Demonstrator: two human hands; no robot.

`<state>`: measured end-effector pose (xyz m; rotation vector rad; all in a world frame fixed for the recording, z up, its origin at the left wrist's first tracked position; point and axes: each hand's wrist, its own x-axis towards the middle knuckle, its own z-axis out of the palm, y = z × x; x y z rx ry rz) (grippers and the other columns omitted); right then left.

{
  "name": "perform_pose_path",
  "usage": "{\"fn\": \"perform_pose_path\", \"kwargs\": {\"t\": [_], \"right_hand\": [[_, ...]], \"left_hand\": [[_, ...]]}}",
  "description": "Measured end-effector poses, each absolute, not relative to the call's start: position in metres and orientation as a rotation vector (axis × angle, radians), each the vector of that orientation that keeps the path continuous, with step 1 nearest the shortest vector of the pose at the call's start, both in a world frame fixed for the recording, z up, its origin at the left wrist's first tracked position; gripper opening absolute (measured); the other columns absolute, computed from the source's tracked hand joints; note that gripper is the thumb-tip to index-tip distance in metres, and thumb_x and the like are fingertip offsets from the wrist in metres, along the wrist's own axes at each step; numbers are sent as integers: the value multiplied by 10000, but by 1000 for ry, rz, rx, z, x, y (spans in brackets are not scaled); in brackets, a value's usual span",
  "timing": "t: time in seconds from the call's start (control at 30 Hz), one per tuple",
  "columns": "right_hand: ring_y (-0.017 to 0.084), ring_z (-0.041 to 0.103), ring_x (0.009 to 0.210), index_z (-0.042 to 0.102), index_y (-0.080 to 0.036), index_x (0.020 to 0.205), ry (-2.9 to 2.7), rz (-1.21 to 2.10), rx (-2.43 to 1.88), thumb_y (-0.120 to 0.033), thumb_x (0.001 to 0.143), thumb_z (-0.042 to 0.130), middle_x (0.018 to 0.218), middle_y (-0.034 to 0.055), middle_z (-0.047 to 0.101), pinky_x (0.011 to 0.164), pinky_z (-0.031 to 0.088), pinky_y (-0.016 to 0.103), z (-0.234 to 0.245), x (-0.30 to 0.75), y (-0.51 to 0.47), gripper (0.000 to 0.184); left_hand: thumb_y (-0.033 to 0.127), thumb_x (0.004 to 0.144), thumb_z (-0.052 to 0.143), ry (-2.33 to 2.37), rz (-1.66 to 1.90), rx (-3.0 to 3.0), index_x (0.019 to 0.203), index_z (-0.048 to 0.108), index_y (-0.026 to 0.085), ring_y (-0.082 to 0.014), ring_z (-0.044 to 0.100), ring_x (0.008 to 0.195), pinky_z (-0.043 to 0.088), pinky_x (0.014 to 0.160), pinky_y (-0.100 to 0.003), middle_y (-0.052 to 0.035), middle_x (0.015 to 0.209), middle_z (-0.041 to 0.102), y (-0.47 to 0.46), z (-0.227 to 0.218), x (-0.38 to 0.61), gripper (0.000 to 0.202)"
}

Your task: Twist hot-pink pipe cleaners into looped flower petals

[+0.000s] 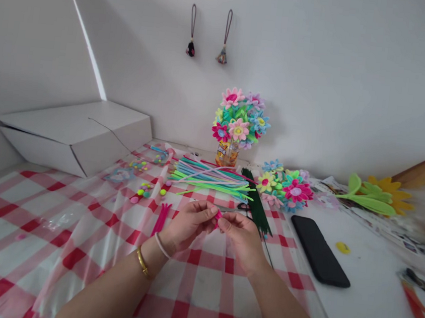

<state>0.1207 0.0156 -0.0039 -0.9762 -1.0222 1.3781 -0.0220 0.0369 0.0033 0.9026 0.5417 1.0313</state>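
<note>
My left hand (189, 222) and my right hand (240, 235) meet above the red-and-white checked cloth (39, 221). Both pinch a small pink pipe-cleaner piece (217, 217) between thumb and fingers. Several more pink pipe cleaners (161, 218) lie just left of my left hand. A pile of coloured pipe cleaners (212, 178) and a bundle of dark green stems (256, 206) lie beyond the hands. Small pompoms (144, 190) are scattered to the far left of the pile.
A jar of finished pipe-cleaner flowers (239, 121) stands at the wall, with loose flowers (285, 187) to its right. A black phone (318, 251) lies at the right, a white box (74, 134) at the back left, and red-handled pliers (419, 302) at the right edge.
</note>
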Motion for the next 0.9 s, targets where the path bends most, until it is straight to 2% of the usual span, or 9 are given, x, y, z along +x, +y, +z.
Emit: {"fn": "perform_pose_path", "kwargs": {"t": [0.2,0.4,0.63,0.9], "right_hand": [[113,501,592,655,-160,674,-1025,1414,-922,-289,656,727,612,-5,606,635,375,278,-2,120,15,149],[118,513,606,657,-171,660,-1000,1630,-708,-307,713,684,652,2,607,615,359,277,-1,118,14,148],[125,545,649,683,-175,726,-953,1508,-838,-246,674,716,692,10,654,677,384,282,-1,120,16,94],[108,507,584,670,-164,663,-950,1593,-772,-236,686,695,626,0,614,614,362,268,2,120,14,80]], "left_hand": [[235,736,641,538,999,867,678,595,105,-79,495,480,336,492,-210,-24,588,589,35,4,-22,149],[223,769,598,451,963,827,693,597,110,-111,531,515,373,540,-244,-33,589,587,32,8,-22,137],[202,760,614,522,1026,809,704,611,103,-71,488,489,346,512,-209,-25,615,592,37,3,-23,114],[210,783,586,474,978,872,701,602,106,-91,508,521,361,549,-231,-28,597,582,36,1,-23,134]]}}
